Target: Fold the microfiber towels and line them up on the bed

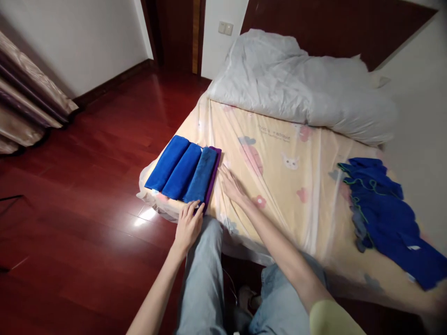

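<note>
Three folded blue towels lie side by side near the bed's left corner: the leftmost blue towel, the middle blue towel and a slightly duller blue towel. A narrow strip of a purple towel shows along the right edge of the duller one; how far it runs beneath is hidden. My left hand rests its outstretched fingers at the near end of the duller blue and purple towels. To the right of the purple edge, my right hand lies open on the sheet, its fingertips close to that edge.
A loose heap of blue cloths with green edging lies on the bed's right side. A white quilt is bunched against the headboard. The patterned bed sheet is wrinkled. Red-brown wooden floor extends to the left, with a curtain beyond.
</note>
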A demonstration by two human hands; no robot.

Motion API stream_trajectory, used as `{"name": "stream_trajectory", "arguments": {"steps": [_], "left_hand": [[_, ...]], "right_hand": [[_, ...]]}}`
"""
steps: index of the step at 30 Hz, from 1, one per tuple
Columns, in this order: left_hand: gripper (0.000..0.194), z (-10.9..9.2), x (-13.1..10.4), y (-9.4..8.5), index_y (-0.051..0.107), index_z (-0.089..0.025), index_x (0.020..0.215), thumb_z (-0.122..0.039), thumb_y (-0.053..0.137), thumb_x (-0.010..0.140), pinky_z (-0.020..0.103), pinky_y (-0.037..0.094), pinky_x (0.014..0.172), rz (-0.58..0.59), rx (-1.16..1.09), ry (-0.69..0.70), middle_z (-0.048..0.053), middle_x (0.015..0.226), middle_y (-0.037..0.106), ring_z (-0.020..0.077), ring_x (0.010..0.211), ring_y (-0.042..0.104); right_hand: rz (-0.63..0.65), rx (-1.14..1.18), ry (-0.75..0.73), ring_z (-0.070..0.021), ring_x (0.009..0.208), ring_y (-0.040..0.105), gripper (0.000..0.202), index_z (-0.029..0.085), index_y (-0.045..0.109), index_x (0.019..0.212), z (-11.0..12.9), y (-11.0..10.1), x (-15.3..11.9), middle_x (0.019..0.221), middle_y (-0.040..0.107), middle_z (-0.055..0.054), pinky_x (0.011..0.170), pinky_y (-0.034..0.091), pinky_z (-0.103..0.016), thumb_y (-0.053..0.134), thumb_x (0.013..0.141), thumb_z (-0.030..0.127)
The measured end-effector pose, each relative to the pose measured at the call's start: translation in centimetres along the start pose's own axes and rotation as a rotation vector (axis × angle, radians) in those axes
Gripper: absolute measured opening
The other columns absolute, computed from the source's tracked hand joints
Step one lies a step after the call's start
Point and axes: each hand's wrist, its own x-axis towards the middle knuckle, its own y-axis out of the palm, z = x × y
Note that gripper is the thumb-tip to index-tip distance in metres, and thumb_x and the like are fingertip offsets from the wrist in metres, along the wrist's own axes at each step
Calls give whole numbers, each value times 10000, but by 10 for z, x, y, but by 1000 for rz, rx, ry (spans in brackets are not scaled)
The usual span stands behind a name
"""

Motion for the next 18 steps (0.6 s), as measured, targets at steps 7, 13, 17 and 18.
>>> {"name": "stream_trajectory", "arguments": {"steps": [7, 13, 17, 18], "left_hand": [[610, -85, -84, -4, 459, -231, 1612, -330, 506, 1012, 654, 339, 1229, 153, -33, -129, 139, 1707, 325, 415, 1589, 232], [674, -109, -59, 0, 435, -155, 1620, -402, 523, 999, 741, 398, 1114, 176, 152, -156, 205, 1739, 197, 542, 1548, 212], [664, -117, -48, -6, 464, -186, 1604, -426, 522, 988, 731, 448, 1057, 162, 221, -161, 206, 1713, 272, 529, 1511, 284], [652, -118, -47, -8, 478, -185, 1595, -426, 508, 990, 725, 450, 1059, 160, 231, -166, 205, 1705, 292, 519, 1503, 299]], "right_hand": [[-64, -98, 451, -277, 1396, 583, 438, 198, 731, 1298, -38, -83, -278, 1454, 651, -132, 1206, 463, -511, 472, 945, 162], [-193, -133, 647, -325, 1470, 504, 270, 276, 800, 1080, 19, -106, -388, 1389, 707, -58, 1253, 309, -658, 573, 943, 220], [-356, -46, 665, -304, 1367, 600, 295, 271, 798, 1055, 30, -108, -378, 1245, 770, -71, 1240, 339, -631, 555, 919, 175], [-400, -26, 672, -300, 1317, 633, 309, 263, 795, 1073, 28, -109, -375, 1218, 776, -79, 1220, 377, -610, 551, 910, 168]]}}
